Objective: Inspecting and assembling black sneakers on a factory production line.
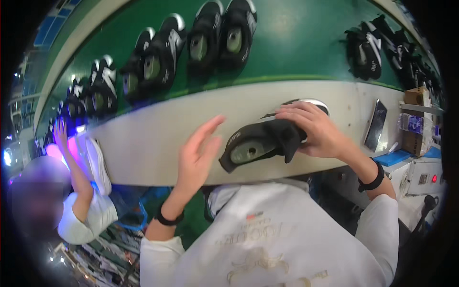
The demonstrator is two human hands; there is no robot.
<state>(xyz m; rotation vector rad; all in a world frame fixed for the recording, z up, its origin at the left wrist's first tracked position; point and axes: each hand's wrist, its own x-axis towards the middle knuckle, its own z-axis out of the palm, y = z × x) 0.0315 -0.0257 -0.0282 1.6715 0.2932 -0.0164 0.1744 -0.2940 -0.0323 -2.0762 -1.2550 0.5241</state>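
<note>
A black shoe with a white-edged toe lies tilted above the pale bench in front of me. Its heel points toward my left and its open collar shows a light insole with a dark round spot. My right hand grips the shoe around its tongue and front, fingers over the top. To the left of the heel, my left hand is raised with its fingers apart, slightly blurred, touching nothing. Whether the shoe's sole rests on the bench, I cannot tell.
Beyond the bench, a green surface carries several pairs of black shoes, with more shoes at far right. A phone lies right, near cardboard boxes. At left, a co-worker's arm reaches past a white shoe sole.
</note>
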